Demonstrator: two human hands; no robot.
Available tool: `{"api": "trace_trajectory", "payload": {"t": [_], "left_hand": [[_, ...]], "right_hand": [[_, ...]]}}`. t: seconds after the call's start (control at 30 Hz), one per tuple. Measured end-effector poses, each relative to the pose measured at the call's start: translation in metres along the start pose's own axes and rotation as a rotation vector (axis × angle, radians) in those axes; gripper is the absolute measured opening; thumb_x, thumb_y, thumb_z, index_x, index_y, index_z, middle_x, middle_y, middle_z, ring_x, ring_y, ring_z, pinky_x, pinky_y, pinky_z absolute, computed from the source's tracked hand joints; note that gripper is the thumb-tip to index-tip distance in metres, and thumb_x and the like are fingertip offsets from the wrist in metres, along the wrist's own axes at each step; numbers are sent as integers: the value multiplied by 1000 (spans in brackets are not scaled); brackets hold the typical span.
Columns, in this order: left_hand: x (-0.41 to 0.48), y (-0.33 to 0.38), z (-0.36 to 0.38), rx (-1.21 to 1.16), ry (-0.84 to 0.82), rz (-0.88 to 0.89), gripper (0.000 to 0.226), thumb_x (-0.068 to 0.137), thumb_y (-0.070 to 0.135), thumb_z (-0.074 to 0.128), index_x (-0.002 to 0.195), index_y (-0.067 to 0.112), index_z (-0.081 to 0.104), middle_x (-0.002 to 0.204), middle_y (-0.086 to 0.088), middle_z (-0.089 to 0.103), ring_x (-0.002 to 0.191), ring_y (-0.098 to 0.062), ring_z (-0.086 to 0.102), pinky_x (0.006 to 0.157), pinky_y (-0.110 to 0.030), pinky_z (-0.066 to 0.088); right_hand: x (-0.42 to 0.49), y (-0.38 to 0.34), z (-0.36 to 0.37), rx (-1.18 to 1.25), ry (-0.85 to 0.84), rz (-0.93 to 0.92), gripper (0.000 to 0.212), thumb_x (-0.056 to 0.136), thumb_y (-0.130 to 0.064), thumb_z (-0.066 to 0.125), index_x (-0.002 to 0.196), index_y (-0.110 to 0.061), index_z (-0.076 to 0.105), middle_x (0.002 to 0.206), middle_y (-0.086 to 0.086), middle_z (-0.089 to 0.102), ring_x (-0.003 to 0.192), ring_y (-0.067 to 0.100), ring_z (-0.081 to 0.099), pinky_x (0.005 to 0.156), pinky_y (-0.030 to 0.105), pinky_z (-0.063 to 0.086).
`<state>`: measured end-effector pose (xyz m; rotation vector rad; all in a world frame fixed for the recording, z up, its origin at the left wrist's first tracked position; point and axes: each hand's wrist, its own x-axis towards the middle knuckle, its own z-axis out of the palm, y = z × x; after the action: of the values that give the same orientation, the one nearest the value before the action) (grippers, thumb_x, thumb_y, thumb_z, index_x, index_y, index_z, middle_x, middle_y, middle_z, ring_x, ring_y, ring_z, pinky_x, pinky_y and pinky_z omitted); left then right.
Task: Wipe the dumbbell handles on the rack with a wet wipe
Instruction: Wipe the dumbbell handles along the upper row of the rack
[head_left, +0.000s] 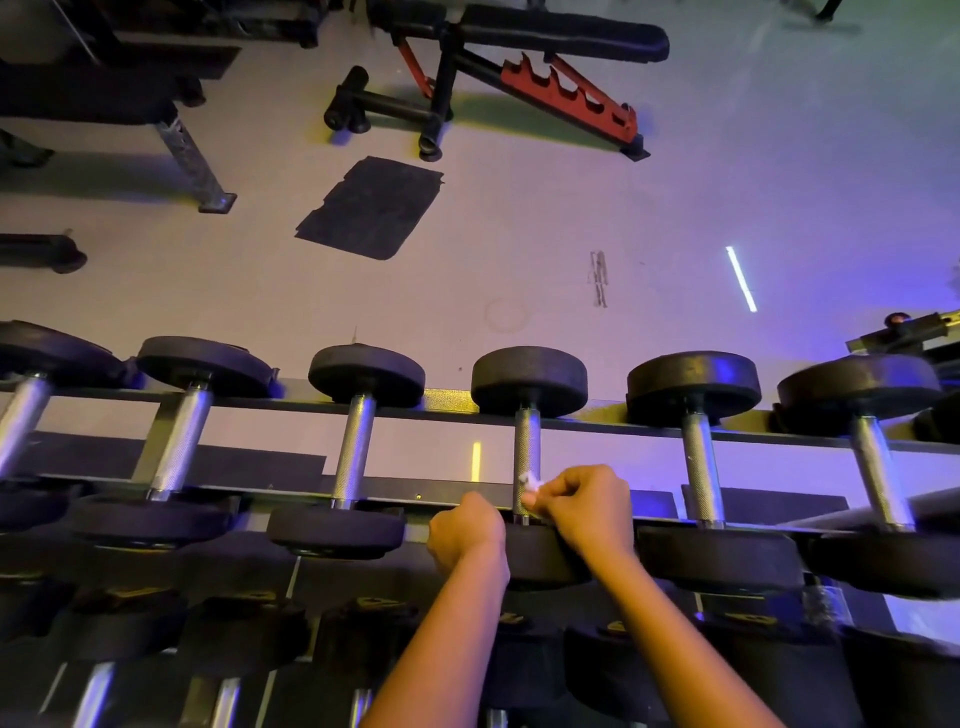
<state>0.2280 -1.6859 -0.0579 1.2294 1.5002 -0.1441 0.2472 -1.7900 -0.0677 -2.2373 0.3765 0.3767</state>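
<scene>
Two bare forearms come into view from about 6 o'clock, each ending in a bare grip: the left hand (466, 530) toward 11 o'clock of its arm, the right hand (589, 506) likewise. No sleeve, glove, watch, ring or band covers either arm as far as the bottom edge. The fingers look slim with short nails.

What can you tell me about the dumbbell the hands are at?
The dumbbell lies across the top tier of the rack, fourth from the left in view. It has two round black heads, rubbery-looking, joined by a silvery knurled metal handle. The far head rests on the far rail; the near head sits under the hands. The right hand presses a small white wipe to the handle's near end, and the left hand is closed just beside it.
</scene>
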Motion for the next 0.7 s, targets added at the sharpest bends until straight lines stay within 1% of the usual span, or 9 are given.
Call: {"api": "trace_trajectory", "payload": {"t": [0.03, 0.07, 0.17, 0.27, 0.37, 0.47, 0.57, 0.63, 0.7], "left_hand": [[0, 0, 0, -3, 3, 1, 22, 94, 18, 49, 73, 9, 51, 74, -9, 52, 65, -20, 51, 63, -33, 46], [0, 0, 0, -6, 4, 2, 23, 93, 17, 49, 72, 9, 50, 73, -9, 51, 65, -20, 51, 63, -33, 45], [-1, 0, 0, -7, 6, 9, 21, 93, 14, 48, 72, 9, 49, 73, -8, 51, 65, -20, 51, 64, -34, 45], [-1, -1, 0, -8, 9, 14, 19, 93, 13, 47, 75, 7, 51, 74, -8, 50, 67, -21, 52, 64, -33, 45], [0, -2, 0, -27, 15, 13, 22, 93, 15, 47, 72, 9, 47, 74, -8, 49, 71, -22, 53, 64, -33, 45], [1, -2, 1, -26, 22, 13, 19, 93, 17, 46, 78, 6, 51, 75, -7, 49, 74, -24, 55, 64, -36, 49], [2, -2, 2, -59, 27, 7, 17, 91, 17, 47, 76, 8, 47, 78, -6, 49, 71, -24, 52, 58, -33, 44], [3, -3, 2, -70, 30, -1, 20, 91, 17, 47, 73, 8, 46, 80, -7, 50, 67, -22, 51, 57, -32, 41], [5, -3, 3, -80, 30, -3, 24, 92, 17, 48, 69, 8, 46, 79, -8, 50, 63, -20, 48, 54, -31, 39]], "right_hand": [[-2, 1, -3, 29, -24, -2, 17, 70, -29, 85, 62, -22, 72, 67, -5, 69, 68, 8, 64, 62, 24, 53], [1, -1, -6, 88, -35, 2, 16, 71, -26, 85, 64, -20, 72, 67, -4, 69, 68, 8, 64, 63, 24, 54], [26, -19, -12, 347, 10, 68, 14, 73, -17, 83, 65, -19, 71, 70, 3, 71, 70, 17, 68, 74, 36, 60], [53, -38, -12, 499, 56, 73, 14, 75, -10, 81, 69, -16, 70, 76, 4, 70, 78, 20, 69, 74, 32, 60], [50, -35, -11, 482, 50, 55, 12, 75, -12, 81, 70, -15, 71, 77, 3, 70, 79, 18, 69, 72, 29, 59], [21, -11, -9, 362, -38, 75, 13, 73, -14, 83, 66, -14, 73, 73, 2, 71, 72, 14, 67, 61, 22, 54], [-1, 6, -7, 253, -104, 74, 16, 71, -19, 86, 63, -15, 73, 68, -1, 71, 67, 9, 63, 58, 20, 47], [1, 4, -6, 230, -83, 65, 16, 70, -20, 86, 64, -13, 73, 69, 0, 72, 69, 11, 64, 61, 24, 50], [12, -8, -4, 217, -13, 11, 18, 71, -21, 86, 64, -11, 73, 69, 1, 71, 70, 12, 66, 63, 24, 52]]}}
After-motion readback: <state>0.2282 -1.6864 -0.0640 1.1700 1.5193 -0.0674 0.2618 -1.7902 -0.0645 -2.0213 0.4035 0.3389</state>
